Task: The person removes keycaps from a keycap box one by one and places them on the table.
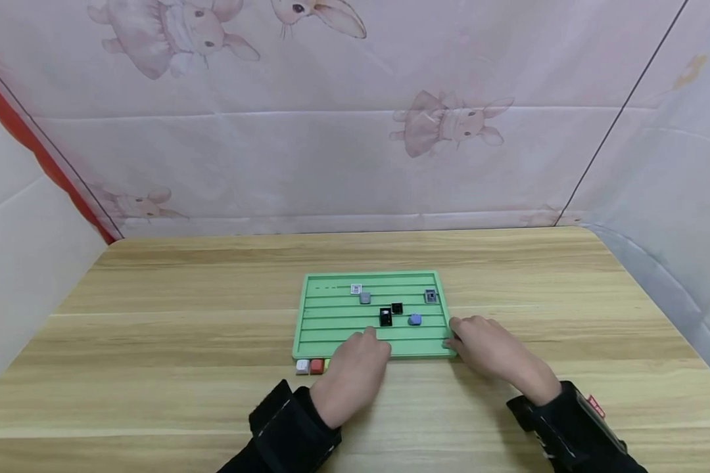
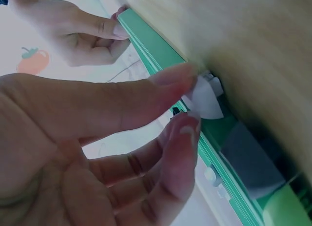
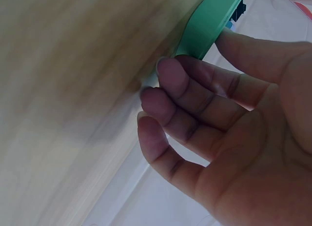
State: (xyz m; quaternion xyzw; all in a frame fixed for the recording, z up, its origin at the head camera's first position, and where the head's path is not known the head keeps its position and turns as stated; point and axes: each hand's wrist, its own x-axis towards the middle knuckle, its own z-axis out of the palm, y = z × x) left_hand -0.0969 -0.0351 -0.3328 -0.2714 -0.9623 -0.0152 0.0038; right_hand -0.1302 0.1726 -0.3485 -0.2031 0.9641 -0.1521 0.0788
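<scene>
A green tray [image 1: 337,322] with raised ridges lies on the table. In the left wrist view my left hand [image 2: 112,133] pinches a white keycap [image 2: 205,100] between thumb and index finger, right at the tray's front edge. In the head view that hand [image 1: 355,371] covers the keycap. My right hand [image 1: 488,345] holds the tray's front right corner [image 3: 207,26], thumb on top and index finger against the edge, its other fingers loosely bent. Beside my left hand, a white keycap [image 1: 302,367] and a red keycap [image 1: 316,366] line the tray's front edge.
On the tray sit several keycaps, among them a tall black one [image 1: 386,317], a blue one [image 1: 415,319], a grey one [image 1: 365,298] and a dark grey one [image 1: 430,296]. The wooden table [image 1: 171,341] meets a rabbit-print curtain [image 1: 307,164] at the back.
</scene>
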